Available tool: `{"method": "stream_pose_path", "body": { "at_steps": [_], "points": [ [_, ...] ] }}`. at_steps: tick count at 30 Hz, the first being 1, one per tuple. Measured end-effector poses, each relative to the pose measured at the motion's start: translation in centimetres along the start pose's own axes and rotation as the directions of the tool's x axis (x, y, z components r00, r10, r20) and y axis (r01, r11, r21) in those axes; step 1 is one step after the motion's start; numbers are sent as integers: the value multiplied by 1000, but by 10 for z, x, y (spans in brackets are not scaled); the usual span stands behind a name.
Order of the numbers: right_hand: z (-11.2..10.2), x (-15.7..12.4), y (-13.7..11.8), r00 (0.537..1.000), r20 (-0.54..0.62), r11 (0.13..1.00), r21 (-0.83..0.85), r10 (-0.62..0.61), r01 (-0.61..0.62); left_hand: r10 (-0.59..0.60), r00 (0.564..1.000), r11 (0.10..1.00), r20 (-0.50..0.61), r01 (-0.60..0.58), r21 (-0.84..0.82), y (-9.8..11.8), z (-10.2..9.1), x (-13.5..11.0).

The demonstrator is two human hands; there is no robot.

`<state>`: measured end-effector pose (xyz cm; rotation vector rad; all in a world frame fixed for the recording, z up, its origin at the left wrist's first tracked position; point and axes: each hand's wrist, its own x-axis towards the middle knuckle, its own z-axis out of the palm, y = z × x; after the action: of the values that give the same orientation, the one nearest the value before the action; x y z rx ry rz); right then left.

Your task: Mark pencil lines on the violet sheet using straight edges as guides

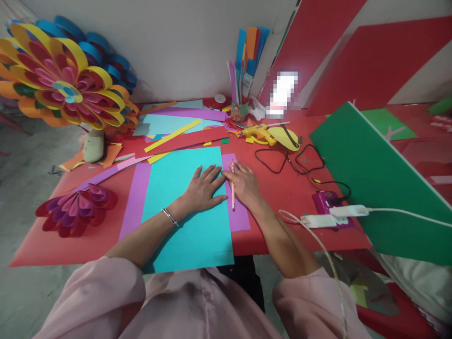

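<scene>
A sheet of turquoise paper [187, 235] lies on the red table, over a purple sheet [240, 219] that shows on both sides of it. My left hand [205, 189] rests flat on the turquoise paper with its fingers spread. At the paper's right edge, my right hand [245, 183] has a pink pencil [233, 190] tucked in its fingers, the eraser end toward me. The right thumb and fingers touch the paper's edge, close to the left fingertips. Part of the right hand's grip is hidden.
Paper flowers stand at left, one in a shoe-shaped holder [93, 147], another lying flat [76, 209]. Behind the paper are strips, a yellow glue gun [259, 134] and a cup [239, 112] of paper strips. At right are cables, a purple power strip [325, 202] and a green board [381, 188].
</scene>
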<state>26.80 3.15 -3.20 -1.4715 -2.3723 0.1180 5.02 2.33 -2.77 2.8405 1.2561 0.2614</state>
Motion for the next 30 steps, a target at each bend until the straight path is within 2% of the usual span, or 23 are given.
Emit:
{"method": "stream_pose_path", "body": {
  "at_steps": [30],
  "points": [
    [-3, 0, -2, 1000, 25, 1000, 8, 12, -13, 8, 1000, 1000, 19, -8, 11, -2, -3, -2]
  ]
}}
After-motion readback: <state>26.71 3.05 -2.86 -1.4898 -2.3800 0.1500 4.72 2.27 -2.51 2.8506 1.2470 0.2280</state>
